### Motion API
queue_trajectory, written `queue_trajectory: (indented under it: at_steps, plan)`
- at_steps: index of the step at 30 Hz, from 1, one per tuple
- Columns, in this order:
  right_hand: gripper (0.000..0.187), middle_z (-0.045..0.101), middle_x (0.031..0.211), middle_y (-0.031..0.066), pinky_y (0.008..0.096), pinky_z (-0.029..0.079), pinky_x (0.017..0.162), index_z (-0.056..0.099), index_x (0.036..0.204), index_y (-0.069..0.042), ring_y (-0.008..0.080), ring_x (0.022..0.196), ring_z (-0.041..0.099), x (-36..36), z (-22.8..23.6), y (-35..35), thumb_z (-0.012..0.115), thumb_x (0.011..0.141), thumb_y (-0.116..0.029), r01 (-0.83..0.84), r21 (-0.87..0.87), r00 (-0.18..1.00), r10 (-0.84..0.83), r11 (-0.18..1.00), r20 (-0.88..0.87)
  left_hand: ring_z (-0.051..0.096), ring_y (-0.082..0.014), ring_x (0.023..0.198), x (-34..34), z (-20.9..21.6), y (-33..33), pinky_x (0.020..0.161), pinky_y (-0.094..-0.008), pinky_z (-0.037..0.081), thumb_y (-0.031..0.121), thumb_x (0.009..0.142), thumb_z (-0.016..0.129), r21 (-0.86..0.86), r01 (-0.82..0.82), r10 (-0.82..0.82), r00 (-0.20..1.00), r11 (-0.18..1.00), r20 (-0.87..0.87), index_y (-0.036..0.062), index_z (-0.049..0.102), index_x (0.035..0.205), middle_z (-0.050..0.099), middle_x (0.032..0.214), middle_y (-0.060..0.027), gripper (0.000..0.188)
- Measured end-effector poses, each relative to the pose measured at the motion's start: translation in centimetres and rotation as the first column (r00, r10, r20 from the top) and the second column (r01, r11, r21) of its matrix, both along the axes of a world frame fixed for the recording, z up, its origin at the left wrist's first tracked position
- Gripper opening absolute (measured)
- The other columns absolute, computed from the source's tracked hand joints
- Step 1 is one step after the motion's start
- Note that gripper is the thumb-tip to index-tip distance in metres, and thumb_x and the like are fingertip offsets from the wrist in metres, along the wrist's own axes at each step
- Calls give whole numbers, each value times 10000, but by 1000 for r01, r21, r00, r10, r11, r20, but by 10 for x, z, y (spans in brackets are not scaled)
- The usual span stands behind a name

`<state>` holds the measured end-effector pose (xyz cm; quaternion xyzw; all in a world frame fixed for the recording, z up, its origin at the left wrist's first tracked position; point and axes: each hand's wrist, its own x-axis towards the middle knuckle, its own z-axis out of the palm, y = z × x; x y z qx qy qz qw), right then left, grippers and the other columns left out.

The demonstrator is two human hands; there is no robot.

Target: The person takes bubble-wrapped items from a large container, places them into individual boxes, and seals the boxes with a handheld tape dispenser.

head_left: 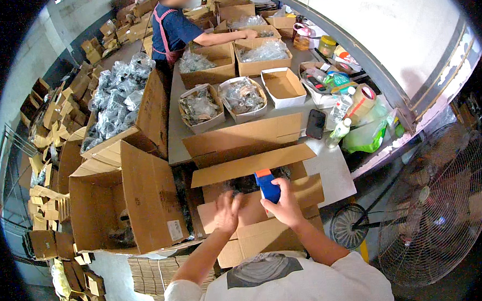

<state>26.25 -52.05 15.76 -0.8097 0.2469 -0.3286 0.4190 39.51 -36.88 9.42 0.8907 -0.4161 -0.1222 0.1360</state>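
A cardboard box (265,201) stands in front of me with its flaps raised or folded out, and dark contents show through the gap. In my right hand (283,205) is a blue tape dispenser (268,188) with an orange end, held over the gap. My left hand (228,211) is at the near left flap, fingers stretched out and slightly blurred. It holds nothing that I can see. Whether its fingers press on the cardboard I cannot tell.
Left of me are an open carton (99,207) and a tall carton of plastic-wrapped parts (119,97). Small boxes of bagged parts (244,98), a black phone (316,123) and bottles (339,131) are on the table. A large fan (432,206) stands right; a co-worker (175,31) works beyond.
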Motion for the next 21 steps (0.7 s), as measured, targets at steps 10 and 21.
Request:
queue_trajectory:
  at_steps: [10,21]
  plan:
    - [568,594,815,163,391,475,643,375,1154,-85,301,719,610,-28,-54,23,706,707,-201,-10,128,997,19,992,-69,119,-274,1374,-34,-52,-30,974,-623,256,471,627,705,-19,206,-193,942,978,274,36,127,1416,111,1493,-104,1070]
    - [556,613,858,127,355,477,685,395,1177,-83,238,739,602,-21,-52,26,687,709,-155,10,203,997,6,979,-77,117,-272,1369,-15,-42,-52,1009,-652,136,468,549,756,-73,244,-217,940,967,265,38,120,1416,182,1453,-119,1158]
